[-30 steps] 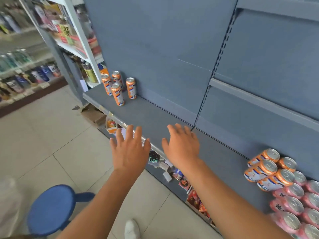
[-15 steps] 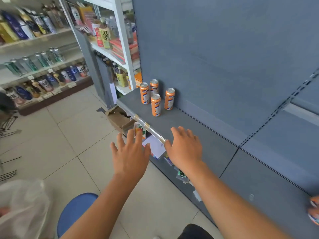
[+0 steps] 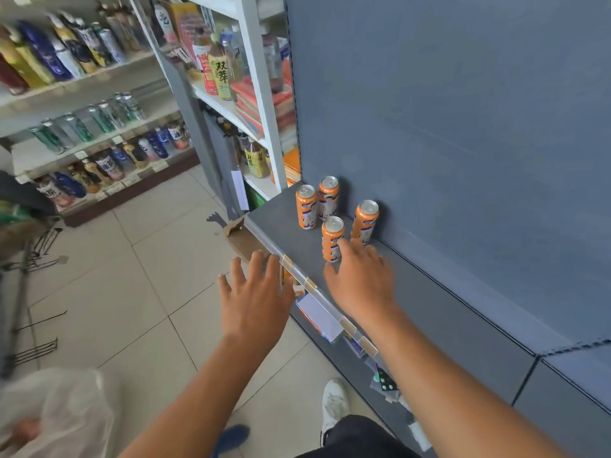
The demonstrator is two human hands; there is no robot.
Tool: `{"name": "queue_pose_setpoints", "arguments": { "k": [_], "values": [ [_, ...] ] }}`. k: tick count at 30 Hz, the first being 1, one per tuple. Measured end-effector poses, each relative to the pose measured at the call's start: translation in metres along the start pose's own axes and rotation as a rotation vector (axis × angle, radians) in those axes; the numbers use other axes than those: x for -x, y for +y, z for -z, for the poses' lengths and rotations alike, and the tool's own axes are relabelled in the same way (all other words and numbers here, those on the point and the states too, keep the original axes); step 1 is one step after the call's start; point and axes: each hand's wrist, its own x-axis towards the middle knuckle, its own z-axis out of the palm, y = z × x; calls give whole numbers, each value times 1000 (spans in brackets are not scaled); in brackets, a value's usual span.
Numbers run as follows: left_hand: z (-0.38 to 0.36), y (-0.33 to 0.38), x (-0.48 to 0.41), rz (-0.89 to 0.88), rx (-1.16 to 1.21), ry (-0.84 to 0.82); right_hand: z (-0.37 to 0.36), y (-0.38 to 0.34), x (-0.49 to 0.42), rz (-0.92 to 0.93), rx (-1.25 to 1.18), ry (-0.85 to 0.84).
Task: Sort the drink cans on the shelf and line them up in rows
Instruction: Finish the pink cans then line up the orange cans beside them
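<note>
Four cans are up, and I think there is more to do

Four orange cans [image 3: 305,208] stand in a loose bunch at the far end of the grey shelf [image 3: 429,312] — not in neat rows yet. The right hand [image 3: 360,279], fingers spread, is at the nearest can [image 3: 331,238]; I cannot tell if it touches. The left hand [image 3: 254,299] is spread wide too — holding nothing.

Four tall orange drink cans, silver tops up and white-and-blue labels on their sides, stand upright at the left end of the grey shelf [image 3: 429,309]. The back-left can [image 3: 328,198] and the back-right can [image 3: 365,221] stand close to the shelf's back edge, well apart from each other. The front-left can [image 3: 306,207] stands just beside the back-left one. The front-right can [image 3: 332,239] stands nearest the front edge. Together they make a loose, uneven square.
</note>
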Motion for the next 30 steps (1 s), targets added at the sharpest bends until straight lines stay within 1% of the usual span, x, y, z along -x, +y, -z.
{"name": "queue_pose_setpoints", "arguments": {
  "k": [5,8,12,17,21,26,28,30],
  "values": [
    [0,16,-80,-9,-8,-83,3,5,-76,-26,-26,-2],
    [-1,24,-118,-44,16,-66,4,11,-106,-71,-30,-26],
    [-9,33,-168,-121,7,-121,1,21,-135,-150,-70,-34],
    [-30,36,-227,-233,99,-89,-11,31,-162,-274,-93,-42],
    [-49,37,-275,-374,106,-137,-22,30,-179,-400,-245,-31],
    [-71,24,-326,-529,95,-205,-39,12,-189,-622,-443,9],
    [-81,16,-342,-565,111,-243,-54,5,-189,-705,-518,8],
    [-93,7,-355,-570,147,-282,-72,-3,-188,-749,-588,13]
  ]
}}
